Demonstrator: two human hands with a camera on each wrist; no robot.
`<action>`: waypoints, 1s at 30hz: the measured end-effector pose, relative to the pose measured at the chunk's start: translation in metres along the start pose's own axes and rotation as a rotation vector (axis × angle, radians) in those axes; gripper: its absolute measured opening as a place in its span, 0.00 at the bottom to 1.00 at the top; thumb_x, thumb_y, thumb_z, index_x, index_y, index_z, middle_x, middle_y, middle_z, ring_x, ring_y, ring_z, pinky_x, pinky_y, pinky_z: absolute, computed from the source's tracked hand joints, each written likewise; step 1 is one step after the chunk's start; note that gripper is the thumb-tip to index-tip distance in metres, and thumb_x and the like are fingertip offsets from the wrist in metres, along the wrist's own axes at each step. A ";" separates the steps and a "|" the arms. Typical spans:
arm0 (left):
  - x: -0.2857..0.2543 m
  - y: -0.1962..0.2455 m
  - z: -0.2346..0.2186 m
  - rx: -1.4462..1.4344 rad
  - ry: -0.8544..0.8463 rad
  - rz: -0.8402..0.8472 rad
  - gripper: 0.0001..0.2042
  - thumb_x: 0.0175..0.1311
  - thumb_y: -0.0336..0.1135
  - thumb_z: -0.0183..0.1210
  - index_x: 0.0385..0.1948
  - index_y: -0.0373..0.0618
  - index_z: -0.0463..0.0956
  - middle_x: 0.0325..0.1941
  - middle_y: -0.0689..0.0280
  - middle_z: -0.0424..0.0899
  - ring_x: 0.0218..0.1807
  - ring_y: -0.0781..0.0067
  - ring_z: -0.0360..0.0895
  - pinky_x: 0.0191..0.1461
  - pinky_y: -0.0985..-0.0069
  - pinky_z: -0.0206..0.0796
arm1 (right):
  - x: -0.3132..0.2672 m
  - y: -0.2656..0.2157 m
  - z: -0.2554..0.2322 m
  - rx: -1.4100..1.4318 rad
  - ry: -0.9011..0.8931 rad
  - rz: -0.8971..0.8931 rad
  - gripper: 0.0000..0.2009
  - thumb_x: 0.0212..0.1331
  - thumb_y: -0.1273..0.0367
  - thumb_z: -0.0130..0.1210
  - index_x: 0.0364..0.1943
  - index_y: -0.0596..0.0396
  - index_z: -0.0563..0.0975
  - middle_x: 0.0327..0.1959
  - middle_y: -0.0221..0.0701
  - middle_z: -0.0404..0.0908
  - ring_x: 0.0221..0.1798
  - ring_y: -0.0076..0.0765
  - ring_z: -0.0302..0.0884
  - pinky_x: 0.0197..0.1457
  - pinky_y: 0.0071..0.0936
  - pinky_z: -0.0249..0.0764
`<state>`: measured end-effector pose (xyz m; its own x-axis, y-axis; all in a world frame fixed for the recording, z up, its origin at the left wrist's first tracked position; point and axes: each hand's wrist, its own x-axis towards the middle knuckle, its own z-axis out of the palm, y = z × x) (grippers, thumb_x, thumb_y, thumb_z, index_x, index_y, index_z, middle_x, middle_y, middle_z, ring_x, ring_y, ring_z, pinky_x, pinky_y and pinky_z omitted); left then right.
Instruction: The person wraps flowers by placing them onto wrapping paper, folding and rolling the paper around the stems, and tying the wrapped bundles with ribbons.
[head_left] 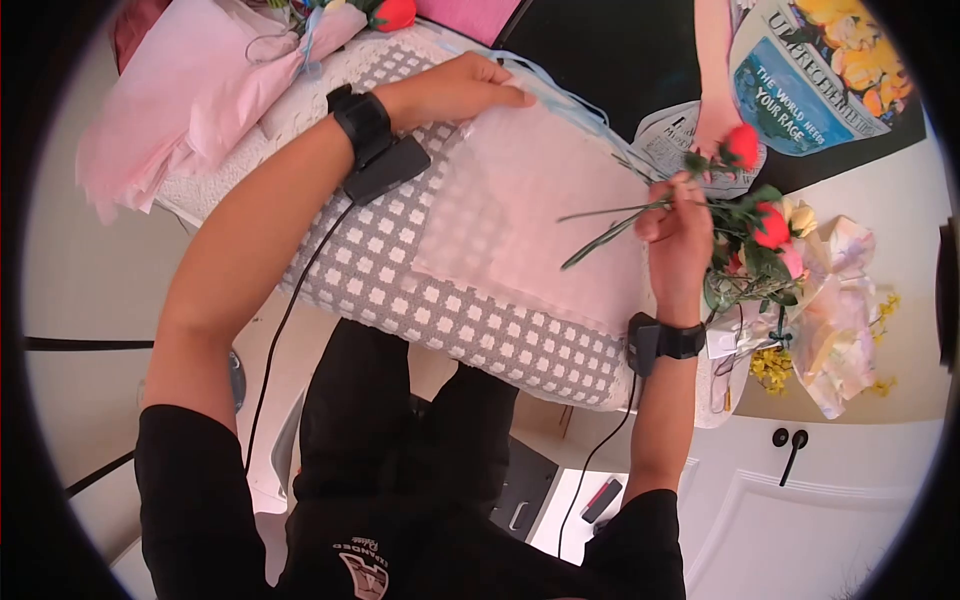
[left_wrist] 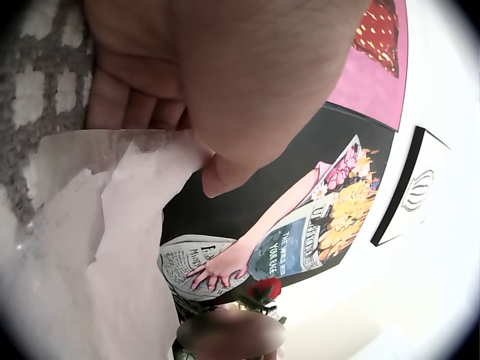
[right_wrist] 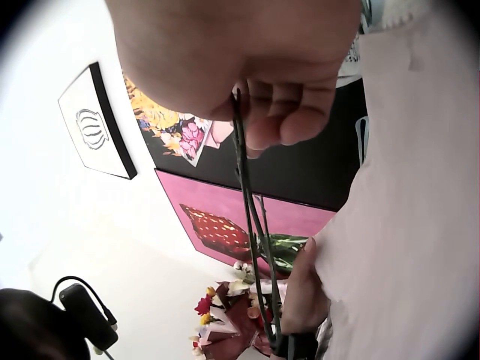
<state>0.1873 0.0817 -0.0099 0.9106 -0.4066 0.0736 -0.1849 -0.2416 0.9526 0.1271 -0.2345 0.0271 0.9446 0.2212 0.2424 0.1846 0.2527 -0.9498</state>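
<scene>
The sheet (head_left: 540, 200) is spread over the cloth (head_left: 385, 285), between the two hands. It is pale pink, thin and translucent; the grey-and-white pattern of the cloth is seen through its left part. In the left wrist view, creases and uneven edges are shown below the hand. The edge of the sheet is pinched by the left hand (head_left: 455, 90), between thumb and fingers.

The stems (head_left: 605, 240) are grasped between the thumb and fingers of the right hand (head_left: 682, 225). They are thin, straight and dark green; their bare ends are extended from the hand over the sheet, toward the left hand. A rose (head_left: 742, 147), red and compact, is positioned just beyond the right hand. Whether every bloom near that hand is borne by the grasped stems cannot be told.

A blue ribbon (head_left: 545, 75) is laid just beyond the left hand. A pink-wrapped bouquet (head_left: 190, 110) is placed to its left.
</scene>
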 end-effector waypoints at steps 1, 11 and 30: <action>0.000 -0.001 0.002 -0.026 0.016 -0.008 0.13 0.67 0.45 0.59 0.40 0.46 0.84 0.28 0.79 0.81 0.25 0.94 0.70 0.27 0.88 0.58 | -0.001 0.001 0.009 -0.033 -0.001 0.067 0.08 0.71 0.66 0.47 0.45 0.55 0.72 0.33 0.32 0.78 0.21 0.22 0.70 0.25 0.20 0.67; -0.002 -0.002 0.001 -0.030 0.009 -0.026 0.14 0.65 0.47 0.61 0.37 0.46 0.83 0.27 0.79 0.79 0.27 0.92 0.71 0.29 0.87 0.59 | 0.003 0.021 0.078 -0.395 -0.205 0.354 0.16 0.67 0.67 0.55 0.54 0.61 0.74 0.25 0.26 0.78 0.18 0.15 0.67 0.22 0.14 0.61; -0.005 0.000 0.008 0.137 -0.064 0.075 0.10 0.59 0.35 0.67 0.35 0.39 0.81 0.29 0.74 0.82 0.30 0.89 0.73 0.31 0.84 0.64 | 0.000 0.050 0.086 -0.167 -0.112 0.166 0.24 0.61 0.72 0.62 0.60 0.67 0.69 0.34 0.36 0.86 0.26 0.18 0.76 0.32 0.15 0.74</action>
<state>0.1797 0.0763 -0.0127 0.8677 -0.4825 0.1198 -0.3042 -0.3247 0.8956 0.1134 -0.1403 -0.0036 0.9313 0.3523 0.0925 0.0810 0.0472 -0.9956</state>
